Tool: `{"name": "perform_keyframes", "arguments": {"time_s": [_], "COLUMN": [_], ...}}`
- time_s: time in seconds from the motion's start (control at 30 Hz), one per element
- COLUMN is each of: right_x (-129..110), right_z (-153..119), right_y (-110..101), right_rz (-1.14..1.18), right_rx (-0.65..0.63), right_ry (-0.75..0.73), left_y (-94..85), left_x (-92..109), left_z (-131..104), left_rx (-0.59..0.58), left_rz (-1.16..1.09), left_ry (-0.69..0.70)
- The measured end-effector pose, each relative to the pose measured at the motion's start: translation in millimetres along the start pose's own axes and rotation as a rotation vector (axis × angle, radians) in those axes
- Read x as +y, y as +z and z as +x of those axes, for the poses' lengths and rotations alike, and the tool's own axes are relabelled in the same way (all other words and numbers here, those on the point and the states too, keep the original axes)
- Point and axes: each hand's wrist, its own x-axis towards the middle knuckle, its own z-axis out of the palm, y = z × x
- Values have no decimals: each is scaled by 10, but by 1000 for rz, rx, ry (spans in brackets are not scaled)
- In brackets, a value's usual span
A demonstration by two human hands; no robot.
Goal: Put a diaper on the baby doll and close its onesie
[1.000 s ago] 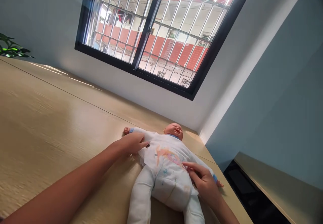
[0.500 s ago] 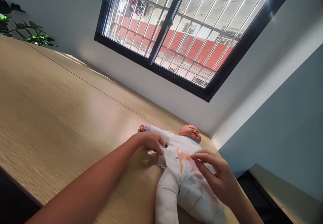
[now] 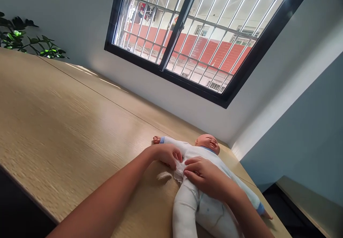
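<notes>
A baby doll (image 3: 211, 198) in a white suit with blue cuffs and collar lies on its back on the wooden table. My left hand (image 3: 170, 155) pinches white cloth (image 3: 178, 173) at the side of the doll's waist. Right beside it, my right hand (image 3: 203, 173) rests across the belly, its bent fingertips at the same cloth; whether they grip it is hidden. The doll's head (image 3: 208, 142) points to the window, and one leg (image 3: 184, 209) stretches down toward me.
The light wooden table (image 3: 80, 123) has a seam along its far side. A barred window (image 3: 177, 34) with a black frame is above it. A plant (image 3: 32, 41) stands at the far left, and a dark-sided piece of furniture (image 3: 308, 202) at the lower right.
My right hand has moved left across the doll's belly to the cloth beside my left hand, uncovering the doll's arm on the right. The whole view has shifted slightly.
</notes>
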Motion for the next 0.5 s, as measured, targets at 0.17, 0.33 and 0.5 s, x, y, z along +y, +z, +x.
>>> {"name": "perform_keyframes", "arguments": {"time_s": [0.17, 0.33, 0.5], "right_x": [-49, -37, 55], "right_z": [-13, -5, -9], "right_y": [-28, -37, -38], "right_rz": [-152, -184, -151], "right_rx": [-57, -57, -41], "right_ry": [-15, 16, 16], "left_y": [52, 94, 138], "left_x": [110, 91, 57], "left_z": [-44, -23, 17], "left_rx": [-55, -15, 9], "left_rz": [188, 166, -176], "left_ry": [67, 64, 91]}}
